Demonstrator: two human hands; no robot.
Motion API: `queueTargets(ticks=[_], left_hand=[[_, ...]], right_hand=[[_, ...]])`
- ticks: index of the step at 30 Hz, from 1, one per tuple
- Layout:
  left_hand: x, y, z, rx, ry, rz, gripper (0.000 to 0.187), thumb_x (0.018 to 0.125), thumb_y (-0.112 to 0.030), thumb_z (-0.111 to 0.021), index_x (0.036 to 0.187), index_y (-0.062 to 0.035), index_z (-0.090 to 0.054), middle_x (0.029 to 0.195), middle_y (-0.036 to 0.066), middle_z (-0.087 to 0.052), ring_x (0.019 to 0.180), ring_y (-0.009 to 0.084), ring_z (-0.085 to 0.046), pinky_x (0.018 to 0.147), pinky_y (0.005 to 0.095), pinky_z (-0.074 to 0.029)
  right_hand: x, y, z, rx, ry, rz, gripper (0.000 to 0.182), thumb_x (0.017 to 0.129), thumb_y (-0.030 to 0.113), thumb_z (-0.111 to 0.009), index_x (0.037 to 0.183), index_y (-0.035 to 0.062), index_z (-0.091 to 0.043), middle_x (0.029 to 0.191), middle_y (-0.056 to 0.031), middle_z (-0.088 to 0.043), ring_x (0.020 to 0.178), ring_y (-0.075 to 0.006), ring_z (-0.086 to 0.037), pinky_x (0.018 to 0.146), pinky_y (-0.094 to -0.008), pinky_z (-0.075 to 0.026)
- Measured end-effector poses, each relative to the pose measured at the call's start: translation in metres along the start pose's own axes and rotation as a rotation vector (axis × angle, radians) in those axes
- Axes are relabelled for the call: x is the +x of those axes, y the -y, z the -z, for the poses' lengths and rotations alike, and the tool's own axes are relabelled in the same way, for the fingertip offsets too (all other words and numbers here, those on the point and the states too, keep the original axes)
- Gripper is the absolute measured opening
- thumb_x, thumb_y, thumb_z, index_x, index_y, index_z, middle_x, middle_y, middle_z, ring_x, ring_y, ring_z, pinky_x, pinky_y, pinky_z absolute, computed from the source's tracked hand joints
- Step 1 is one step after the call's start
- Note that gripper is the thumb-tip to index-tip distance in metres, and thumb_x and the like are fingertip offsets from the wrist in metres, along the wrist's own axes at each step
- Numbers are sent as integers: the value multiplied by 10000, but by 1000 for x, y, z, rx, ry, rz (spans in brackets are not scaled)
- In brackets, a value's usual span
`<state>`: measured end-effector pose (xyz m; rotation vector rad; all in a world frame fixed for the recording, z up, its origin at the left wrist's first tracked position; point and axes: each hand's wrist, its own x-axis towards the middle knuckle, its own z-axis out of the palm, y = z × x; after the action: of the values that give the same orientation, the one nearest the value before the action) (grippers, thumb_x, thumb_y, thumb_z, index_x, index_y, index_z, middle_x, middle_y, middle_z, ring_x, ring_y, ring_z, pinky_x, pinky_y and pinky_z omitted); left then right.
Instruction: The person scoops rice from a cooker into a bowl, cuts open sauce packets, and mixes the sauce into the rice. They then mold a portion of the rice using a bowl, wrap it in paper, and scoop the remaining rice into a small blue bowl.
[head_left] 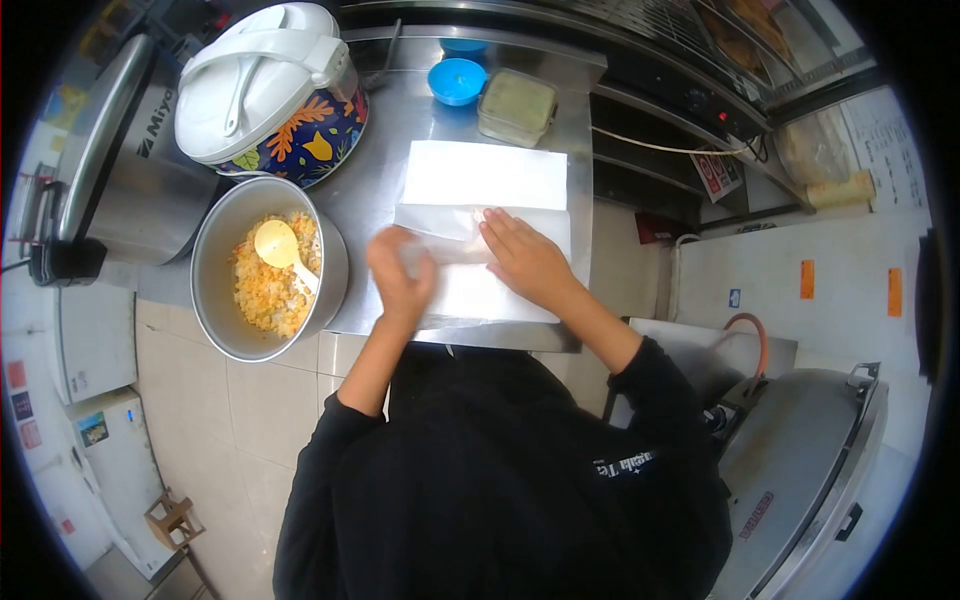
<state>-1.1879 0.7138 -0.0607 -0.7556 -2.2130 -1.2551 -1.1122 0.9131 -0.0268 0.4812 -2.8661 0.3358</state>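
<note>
White paper sheets [487,172] lie on the steel table in front of me, with a translucent sheet or wrap [437,220] across their middle. My right hand [528,258] rests on that wrap with its fingers stretched out flat. At the wrap's left edge is my left hand [402,278], smeared by motion, so its grip does not show clearly. Left of the sheets stands a deep metal pot [332,275] holding orange-yellow fried rice [262,295]. A pale yellow rice paddle [277,248] lies on the rice.
A rice cooker with a white lid [270,80] and leaf-patterned body stands behind the pot, beside a steel Miyako appliance [150,150]. Toward the back are a blue bowl [457,82] and a lidded plastic container [518,107]. A large grey lidded machine [800,470] is at right.
</note>
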Motion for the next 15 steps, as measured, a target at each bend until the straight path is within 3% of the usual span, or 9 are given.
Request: queueTargets(ticks=[1,4,7,8,11,13,15], left_hand=[[8,6,-2,38,-159,131,341,739,-74,-616,1070,-17,-560,1023,118,-581,960,277,-545,877,414,-382],[26,51,-8,-176,126,286,328,753,-55,-610,1075,-8,-560,1058,123,-584,956,270,-549,834,366,-415],[31,75,-3,-240,334,686,311,769,-30,-589,1076,8,-555,1094,148,-579,965,263,-552,797,331,-434],[29,74,-1,-237,186,643,303,767,-11,-569,1070,-12,-568,1098,155,-579,980,277,-548,828,352,-420],[35,16,11,79,-29,22,315,752,-31,-579,1067,-44,-581,1109,147,-577,1001,284,-541,858,378,-402],[35,-13,16,149,397,-318,405,715,-187,-681,1083,-52,-578,1145,123,-568,1099,276,-512,930,414,-378],[24,-9,11,77,536,-357,433,703,-181,-706,1093,-49,-572,1163,116,-563,1090,278,-525,916,417,-408]], right_hand=[[-1,-1,-1,-11,-7,8,519,774,163,-625,1233,-16,-460,1318,-159,-444,1232,-275,-421,1009,-356,-374],[-4,-3,-7,-21,-19,35,517,773,157,-626,1234,-8,-460,1320,-146,-445,1231,-269,-423,1009,-351,-375],[-3,-5,-6,-2,-34,46,496,774,148,-621,1225,4,-473,1308,-134,-458,1219,-266,-436,996,-345,-388],[-3,-6,-5,6,-42,47,483,776,145,-617,1220,12,-481,1304,-131,-463,1215,-264,-440,988,-343,-397],[-2,-7,-5,4,-71,60,435,782,132,-595,1197,34,-506,1285,-129,-479,1204,-259,-453,957,-338,-423],[-5,-6,-5,-12,-75,72,406,785,121,-576,1179,44,-521,1269,-124,-491,1195,-259,-461,938,-337,-437],[-1,-6,-3,-41,-83,86,382,784,107,-556,1162,52,-534,1253,-115,-504,1186,-260,-470,920,-335,-450]])
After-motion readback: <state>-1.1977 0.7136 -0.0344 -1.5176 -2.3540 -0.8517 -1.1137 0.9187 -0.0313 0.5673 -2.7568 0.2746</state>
